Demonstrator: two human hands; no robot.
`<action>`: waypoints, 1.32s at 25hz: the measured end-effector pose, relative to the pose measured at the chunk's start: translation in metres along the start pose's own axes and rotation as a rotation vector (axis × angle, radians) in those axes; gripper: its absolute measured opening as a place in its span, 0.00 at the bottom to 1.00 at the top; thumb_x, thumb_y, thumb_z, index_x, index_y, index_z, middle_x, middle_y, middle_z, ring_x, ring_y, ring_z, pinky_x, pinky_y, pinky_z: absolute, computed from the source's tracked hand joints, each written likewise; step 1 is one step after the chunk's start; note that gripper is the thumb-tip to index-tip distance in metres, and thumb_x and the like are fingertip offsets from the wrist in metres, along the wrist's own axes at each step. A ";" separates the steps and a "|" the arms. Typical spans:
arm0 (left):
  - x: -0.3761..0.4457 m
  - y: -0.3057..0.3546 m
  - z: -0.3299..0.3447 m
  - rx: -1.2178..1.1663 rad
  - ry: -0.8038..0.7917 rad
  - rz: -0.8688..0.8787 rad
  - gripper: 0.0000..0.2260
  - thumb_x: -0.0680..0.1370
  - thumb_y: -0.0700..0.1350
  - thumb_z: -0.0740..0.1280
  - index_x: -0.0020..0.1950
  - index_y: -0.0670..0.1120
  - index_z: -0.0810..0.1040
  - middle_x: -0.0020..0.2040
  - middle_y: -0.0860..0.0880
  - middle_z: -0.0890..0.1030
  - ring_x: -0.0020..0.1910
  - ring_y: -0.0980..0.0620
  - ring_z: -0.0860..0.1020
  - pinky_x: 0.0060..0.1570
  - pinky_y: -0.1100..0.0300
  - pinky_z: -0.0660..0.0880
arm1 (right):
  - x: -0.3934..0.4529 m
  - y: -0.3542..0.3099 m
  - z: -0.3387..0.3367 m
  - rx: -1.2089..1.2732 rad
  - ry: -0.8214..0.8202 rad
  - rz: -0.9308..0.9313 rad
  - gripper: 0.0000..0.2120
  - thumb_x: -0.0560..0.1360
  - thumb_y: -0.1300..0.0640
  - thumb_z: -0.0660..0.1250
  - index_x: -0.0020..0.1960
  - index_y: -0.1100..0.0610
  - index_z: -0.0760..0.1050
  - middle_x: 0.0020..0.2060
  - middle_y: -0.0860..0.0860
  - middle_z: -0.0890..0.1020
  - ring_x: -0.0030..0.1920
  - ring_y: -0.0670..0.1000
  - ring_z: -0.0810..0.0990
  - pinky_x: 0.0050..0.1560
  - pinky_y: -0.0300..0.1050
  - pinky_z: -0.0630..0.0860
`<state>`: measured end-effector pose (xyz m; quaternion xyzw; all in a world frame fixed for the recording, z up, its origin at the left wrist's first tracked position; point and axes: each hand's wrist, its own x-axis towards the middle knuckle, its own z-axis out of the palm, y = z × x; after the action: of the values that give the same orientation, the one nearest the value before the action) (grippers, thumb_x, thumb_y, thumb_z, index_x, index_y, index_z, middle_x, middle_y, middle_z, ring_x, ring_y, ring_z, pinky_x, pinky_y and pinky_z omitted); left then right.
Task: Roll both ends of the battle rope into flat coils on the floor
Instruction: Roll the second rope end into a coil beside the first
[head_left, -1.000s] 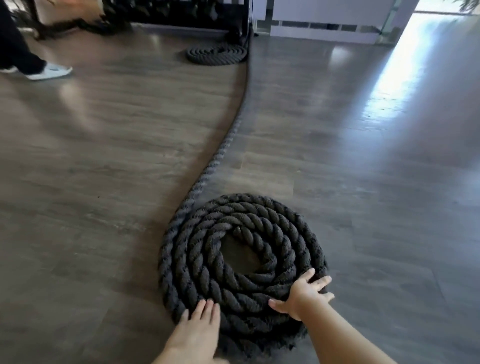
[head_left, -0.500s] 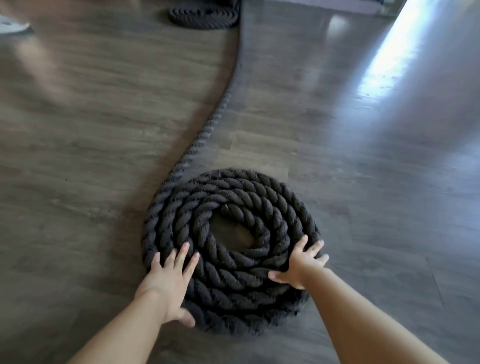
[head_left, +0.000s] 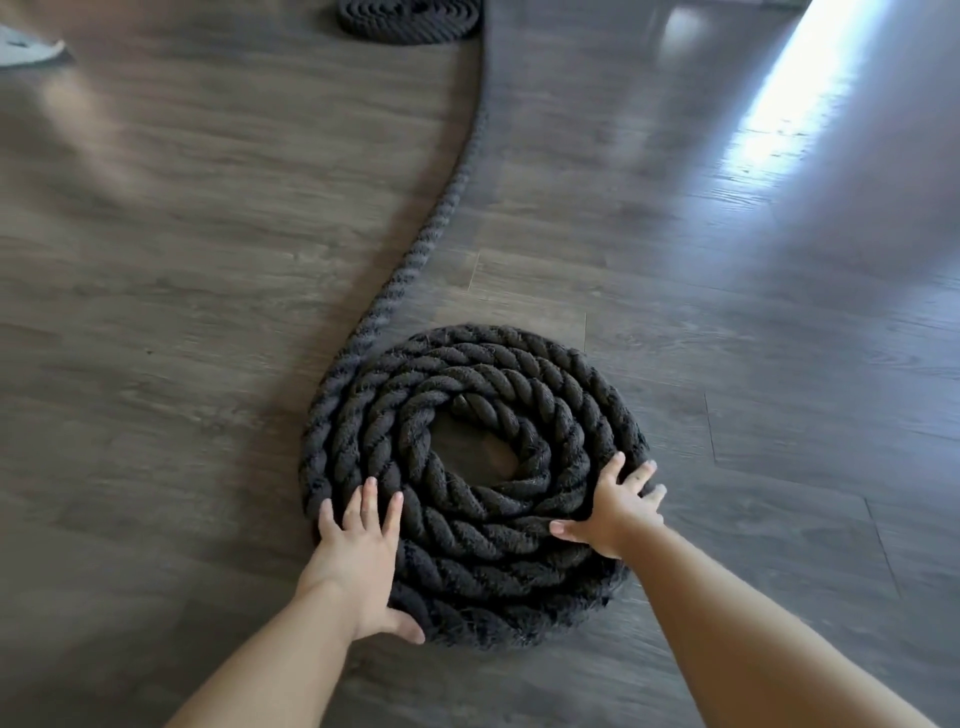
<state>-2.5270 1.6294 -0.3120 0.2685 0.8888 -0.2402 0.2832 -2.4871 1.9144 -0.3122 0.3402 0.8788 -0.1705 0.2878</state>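
Sliding up to the coil's seven o'clock rim, the left hand now joins the right hand, both open-fingered, pressing to turn more rope in.

i'm probably in a gym: thick battle rope coiled on bare wood-look floor, a sneaker nearby.

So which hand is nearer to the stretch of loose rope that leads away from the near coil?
Left. The left hand lies on the near coil at its left edge, the side where the loose rope departs; the right hand presses the opposite, right edge.
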 end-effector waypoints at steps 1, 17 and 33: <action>0.000 0.004 -0.003 -0.016 -0.012 -0.036 0.67 0.59 0.84 0.55 0.74 0.38 0.26 0.75 0.29 0.33 0.78 0.33 0.42 0.71 0.31 0.48 | -0.006 -0.001 0.006 0.043 0.086 -0.022 0.59 0.70 0.33 0.69 0.79 0.57 0.32 0.77 0.63 0.35 0.77 0.67 0.40 0.75 0.62 0.52; 0.047 -0.052 -0.084 0.196 -0.085 0.130 0.61 0.68 0.59 0.79 0.80 0.43 0.35 0.81 0.39 0.40 0.79 0.36 0.47 0.73 0.33 0.52 | 0.008 -0.050 0.034 0.019 0.033 -0.070 0.63 0.64 0.24 0.66 0.78 0.52 0.28 0.73 0.67 0.30 0.71 0.74 0.29 0.71 0.71 0.40; 0.130 -0.119 -0.075 0.314 0.031 0.419 0.67 0.57 0.86 0.53 0.70 0.43 0.18 0.68 0.37 0.16 0.69 0.36 0.19 0.69 0.35 0.27 | 0.061 -0.060 -0.007 -0.156 -0.067 -0.148 0.63 0.66 0.25 0.65 0.75 0.53 0.23 0.71 0.67 0.25 0.68 0.75 0.25 0.70 0.72 0.37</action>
<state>-2.7185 1.6287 -0.3068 0.4909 0.7700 -0.3071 0.2682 -2.5685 1.9057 -0.3379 0.2453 0.9020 -0.1337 0.3293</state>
